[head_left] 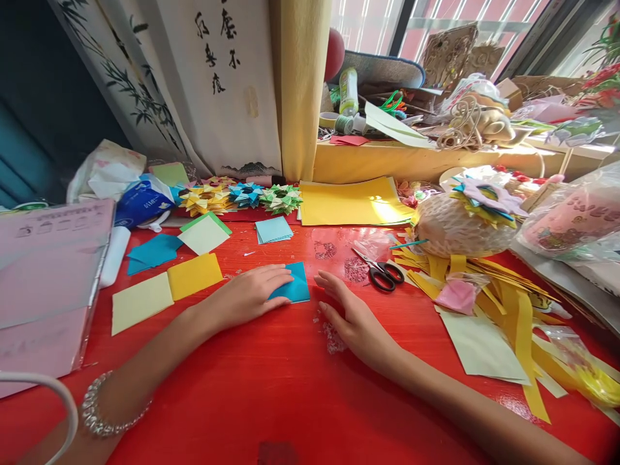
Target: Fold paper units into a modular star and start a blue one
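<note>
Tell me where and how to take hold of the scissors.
Probably best by the black handles, the right hand coming from the near right: the scissors lie flat, finger loops toward that side, while the blades point away to the left.

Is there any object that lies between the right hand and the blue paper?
No, nothing visible does: only a strip of red tabletop separates the right hand from the blue paper. The scissors lie on the hand's other side.
</note>
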`<action>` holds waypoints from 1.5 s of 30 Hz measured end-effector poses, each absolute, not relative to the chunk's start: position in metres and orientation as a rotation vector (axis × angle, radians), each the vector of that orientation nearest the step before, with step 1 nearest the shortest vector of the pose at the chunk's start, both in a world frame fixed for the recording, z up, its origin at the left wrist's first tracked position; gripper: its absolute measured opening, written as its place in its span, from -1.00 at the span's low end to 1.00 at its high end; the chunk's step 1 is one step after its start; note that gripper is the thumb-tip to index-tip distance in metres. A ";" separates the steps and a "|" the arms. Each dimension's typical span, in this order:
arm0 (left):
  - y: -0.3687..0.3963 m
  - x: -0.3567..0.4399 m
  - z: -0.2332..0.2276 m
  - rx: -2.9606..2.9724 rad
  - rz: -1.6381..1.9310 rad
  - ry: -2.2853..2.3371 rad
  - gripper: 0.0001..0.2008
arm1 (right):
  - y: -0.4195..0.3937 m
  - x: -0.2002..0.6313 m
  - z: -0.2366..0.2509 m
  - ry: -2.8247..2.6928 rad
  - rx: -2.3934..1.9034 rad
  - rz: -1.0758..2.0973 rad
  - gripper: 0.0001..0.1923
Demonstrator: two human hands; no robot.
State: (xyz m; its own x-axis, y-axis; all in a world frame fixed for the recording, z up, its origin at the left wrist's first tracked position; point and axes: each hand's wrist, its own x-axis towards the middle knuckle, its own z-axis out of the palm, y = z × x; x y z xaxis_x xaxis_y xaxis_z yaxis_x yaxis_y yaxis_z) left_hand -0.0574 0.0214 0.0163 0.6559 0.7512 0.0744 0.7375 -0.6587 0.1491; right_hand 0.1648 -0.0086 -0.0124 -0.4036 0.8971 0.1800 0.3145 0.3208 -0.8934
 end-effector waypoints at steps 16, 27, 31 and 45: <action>0.020 -0.057 0.017 2.810 0.176 1.313 -0.61 | -0.009 0.165 -0.009 -1.919 -1.092 1.019 -0.62; 0.017 -0.056 0.022 2.867 0.165 1.261 -0.60 | -0.010 0.165 -0.008 -1.893 -1.089 1.047 -0.64; 0.016 -0.056 0.023 2.831 0.114 1.283 -0.57 | -0.010 0.165 -0.007 -1.917 -1.107 1.038 -0.65; 0.015 -0.052 0.027 2.713 0.181 1.300 -0.48 | -0.010 0.165 -0.006 -1.963 -1.115 0.992 -0.67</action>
State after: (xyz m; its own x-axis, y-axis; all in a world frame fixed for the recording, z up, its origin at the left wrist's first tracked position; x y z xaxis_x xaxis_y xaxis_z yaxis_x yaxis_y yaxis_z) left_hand -0.0522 0.0145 0.0267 0.6224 0.7809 0.0529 0.7656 -0.6215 0.1663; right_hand 0.1650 -0.0099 -0.0058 -0.4161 0.8926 0.1738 0.3892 0.3475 -0.8531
